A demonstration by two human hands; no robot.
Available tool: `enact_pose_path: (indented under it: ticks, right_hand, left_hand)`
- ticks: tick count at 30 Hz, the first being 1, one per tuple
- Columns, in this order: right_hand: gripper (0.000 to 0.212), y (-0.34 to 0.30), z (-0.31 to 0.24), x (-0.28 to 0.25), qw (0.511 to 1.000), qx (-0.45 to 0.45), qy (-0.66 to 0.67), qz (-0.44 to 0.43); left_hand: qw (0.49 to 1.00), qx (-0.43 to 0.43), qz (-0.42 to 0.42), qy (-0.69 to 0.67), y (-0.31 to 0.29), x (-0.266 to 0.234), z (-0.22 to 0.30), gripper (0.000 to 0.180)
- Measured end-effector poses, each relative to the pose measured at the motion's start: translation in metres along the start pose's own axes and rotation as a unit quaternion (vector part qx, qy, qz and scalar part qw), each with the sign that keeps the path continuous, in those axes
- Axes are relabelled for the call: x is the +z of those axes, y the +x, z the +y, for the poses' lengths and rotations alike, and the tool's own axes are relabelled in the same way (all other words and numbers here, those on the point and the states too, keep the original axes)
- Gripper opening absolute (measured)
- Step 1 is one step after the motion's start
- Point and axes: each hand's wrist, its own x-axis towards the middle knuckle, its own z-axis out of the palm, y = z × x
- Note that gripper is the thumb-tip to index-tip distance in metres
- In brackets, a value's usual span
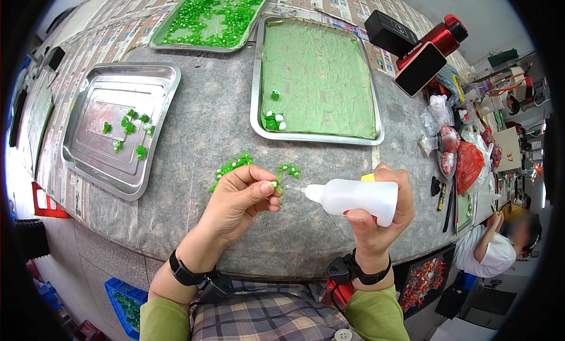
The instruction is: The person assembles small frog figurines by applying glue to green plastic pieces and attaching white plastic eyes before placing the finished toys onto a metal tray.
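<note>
Between the thumb and fingers of my left hand point(235, 197) is a small green figure point(276, 186) with white on it. My right hand point(391, 205) is wrapped round a white squeeze bottle point(353, 198), tipped sideways. Its thin nozzle points left at the figure; whether the tip touches it I cannot tell. Just beyond my left hand lies a pile of small green and white pieces point(231, 169). A smaller cluster of green pieces point(289, 170) lies to its right. Several frog-like figures point(274, 121) sit in the near left corner of a green-lined metal tray point(329, 64).
At left, a bare metal tray point(97, 129) holds several green figures. A far tray point(194, 47) is full of green pieces. On the right stand a phone point(420, 69), a red flask point(438, 39), a black box point(391, 33) and plastic bags point(469, 167). A person point(488, 247) sits beyond.
</note>
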Motion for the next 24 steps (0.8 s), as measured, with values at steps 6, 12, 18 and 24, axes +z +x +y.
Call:
enact_pose_path:
  ticks: [6,12,18,24]
  right_hand:
    - [0.045,0.0003,-0.0015,0.0006,1.0,0.018,0.003,-0.006]
    - [0.043,0.0015,-0.0024,-0.0014,0.997,0.047,0.051,0.041]
    - [0.041,0.0007,-0.0018,0.0005,0.996,0.072,0.045,0.021]
    - [0.042,-0.0003,-0.0009,-0.0045,0.994,0.047,0.09,0.049]
  left_hand:
    - [1.0,0.001,-0.004,0.002,-0.0002,-0.0024,-0.0005,0.007]
    - [1.0,0.0,-0.012,0.006,0.0006,-0.002,-0.0013,0.007]
    - [1.0,0.001,0.009,0.028,-0.0003,-0.0002,-0.0006,0.013]
    - [0.994,0.069,0.038,0.072,-0.001,0.0026,-0.0025,0.009]
